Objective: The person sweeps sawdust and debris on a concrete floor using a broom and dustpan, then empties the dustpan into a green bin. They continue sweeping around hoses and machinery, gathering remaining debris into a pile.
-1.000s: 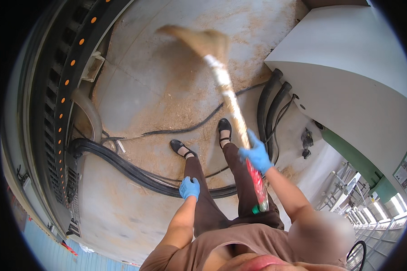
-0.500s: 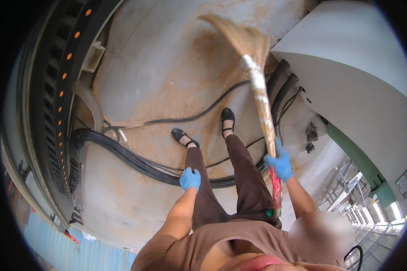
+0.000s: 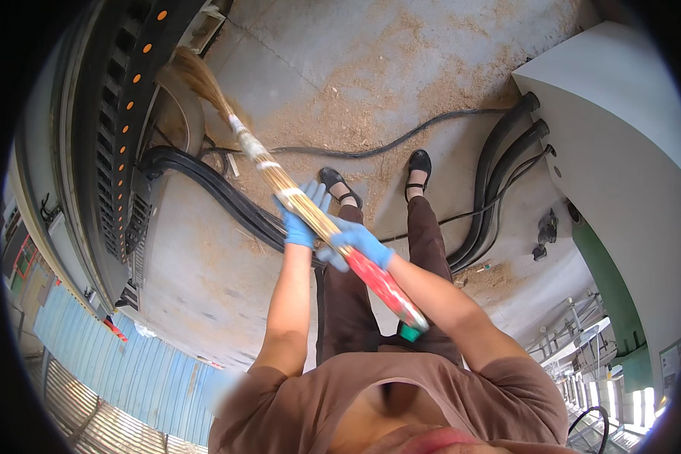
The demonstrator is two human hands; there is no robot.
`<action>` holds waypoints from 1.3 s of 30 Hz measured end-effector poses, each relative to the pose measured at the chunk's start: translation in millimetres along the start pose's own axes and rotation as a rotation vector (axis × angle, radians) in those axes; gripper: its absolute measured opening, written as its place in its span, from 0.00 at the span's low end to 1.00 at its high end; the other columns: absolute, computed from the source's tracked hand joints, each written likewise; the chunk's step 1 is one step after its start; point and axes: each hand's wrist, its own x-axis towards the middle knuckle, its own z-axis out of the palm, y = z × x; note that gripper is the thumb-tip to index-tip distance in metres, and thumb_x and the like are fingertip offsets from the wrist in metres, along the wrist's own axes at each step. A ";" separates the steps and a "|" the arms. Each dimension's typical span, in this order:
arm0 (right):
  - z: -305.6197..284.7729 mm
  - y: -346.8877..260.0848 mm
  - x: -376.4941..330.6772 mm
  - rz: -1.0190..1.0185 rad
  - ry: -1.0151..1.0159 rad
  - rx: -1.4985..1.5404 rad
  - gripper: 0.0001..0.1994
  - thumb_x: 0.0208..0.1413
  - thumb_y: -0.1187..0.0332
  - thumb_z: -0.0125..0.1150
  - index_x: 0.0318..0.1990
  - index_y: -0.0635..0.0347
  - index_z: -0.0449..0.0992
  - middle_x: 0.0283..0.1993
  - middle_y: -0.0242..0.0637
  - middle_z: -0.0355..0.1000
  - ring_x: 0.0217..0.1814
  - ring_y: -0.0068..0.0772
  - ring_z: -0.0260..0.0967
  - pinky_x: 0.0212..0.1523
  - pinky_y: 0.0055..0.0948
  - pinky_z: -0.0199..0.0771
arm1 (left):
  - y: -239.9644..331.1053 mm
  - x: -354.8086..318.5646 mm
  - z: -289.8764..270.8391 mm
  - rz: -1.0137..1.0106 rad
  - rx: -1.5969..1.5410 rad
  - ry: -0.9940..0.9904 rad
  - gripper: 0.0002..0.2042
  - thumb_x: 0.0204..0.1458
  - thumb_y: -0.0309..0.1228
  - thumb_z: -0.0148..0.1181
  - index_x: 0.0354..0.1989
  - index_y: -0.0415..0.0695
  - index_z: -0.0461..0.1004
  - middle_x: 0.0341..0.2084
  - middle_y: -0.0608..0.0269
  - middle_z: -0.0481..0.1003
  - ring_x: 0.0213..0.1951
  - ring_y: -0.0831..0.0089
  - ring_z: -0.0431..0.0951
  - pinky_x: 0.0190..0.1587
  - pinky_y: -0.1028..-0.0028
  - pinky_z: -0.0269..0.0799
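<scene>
A long straw broom [image 3: 316, 213] slants across my front, its bristles [image 3: 201, 80] at the upper left and its red-wrapped end with a green tip near my waist. My right hand [image 3: 362, 240], in a blue glove, is closed round the handle just above the red wrap. Farther up, the handle crosses the palm of my left hand [image 3: 298, 227], also blue-gloved. Its fingers are stretched out behind the handle rather than wrapped round it. The bristles are beside a curved pale hose at the machine; whether they touch it or the floor I cannot tell.
Sawdust-like brown debris [image 3: 340, 102] is scattered over the grey floor. Thick black cables [image 3: 212, 193] run from the dark machine frame [image 3: 117, 98] on the left behind my legs. More black hoses [image 3: 499, 170] enter a pale cabinet [image 3: 620, 121] at the right. A thin cable [image 3: 401, 138] crosses ahead of my feet.
The broom's bristles have swung from the upper middle to the far left. My right hand has moved left with the handle, and my left hand has come up from my thigh to the handle.
</scene>
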 end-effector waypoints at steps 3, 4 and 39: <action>-18.4 12.1 86.1 0.151 -0.030 0.381 0.30 0.62 0.71 0.58 0.73 0.52 0.62 0.41 0.51 0.80 0.29 0.37 0.78 0.25 0.30 0.78 | 21.9 2.0 14.9 0.122 0.280 0.118 0.52 0.56 0.72 0.50 0.76 0.43 0.47 0.68 0.46 0.62 0.70 0.46 0.62 0.70 0.43 0.61; -24.8 18.4 105.7 0.178 0.038 0.389 0.29 0.63 0.71 0.58 0.72 0.52 0.64 0.41 0.51 0.80 0.28 0.38 0.77 0.25 0.30 0.78 | 28.7 4.4 14.8 0.037 0.311 0.167 0.46 0.57 0.60 0.61 0.71 0.36 0.54 0.65 0.42 0.65 0.64 0.47 0.70 0.69 0.47 0.66; -92.4 -29.4 -209.3 -0.004 0.700 -0.189 0.19 0.60 0.72 0.61 0.59 0.59 0.72 0.34 0.41 0.79 0.26 0.35 0.78 0.23 0.33 0.80 | -287.5 -53.9 80.4 -0.391 0.866 0.340 0.22 0.57 0.32 0.62 0.55 0.37 0.63 0.35 0.49 0.78 0.28 0.56 0.82 0.26 0.56 0.80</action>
